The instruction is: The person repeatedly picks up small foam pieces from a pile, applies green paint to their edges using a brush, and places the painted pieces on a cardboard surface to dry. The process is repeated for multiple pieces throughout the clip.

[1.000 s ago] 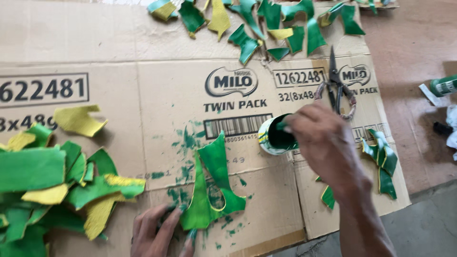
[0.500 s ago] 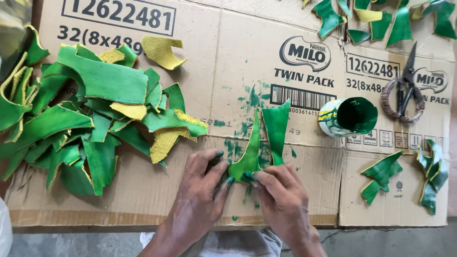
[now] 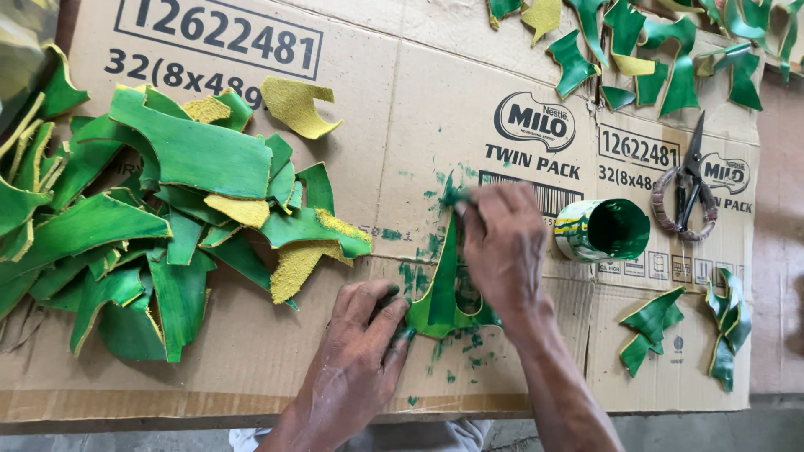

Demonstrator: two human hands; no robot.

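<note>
**Green dye going onto a cut piece**

The left hand (image 3: 356, 351) presses its fingertips flat on the lower edge of a green piece (image 3: 440, 293) lying on the cardboard (image 3: 402, 109) — fingers spread, pinning rather than gripping. The right hand (image 3: 502, 243) is curled over the piece's upper tip, fingers closed round something small; what it is I cannot tell, as the hand hides it. Just to the right stands an open can (image 3: 603, 228), green inside, tilted toward the camera. Scissors (image 3: 691, 188) lie beyond it. A pile (image 3: 159, 218) of green and yellow pieces sits well to the left; a few more pieces (image 3: 649, 326) lie at the right.

Risks, as I judge them: the can is near the right forearm — a careless sweep could tip it and flood the cardboard. The piece is narrow, so a hard stroke could drag it from under the left fingertips and smear it. Green flecks already spot the cardboard around it.
</note>
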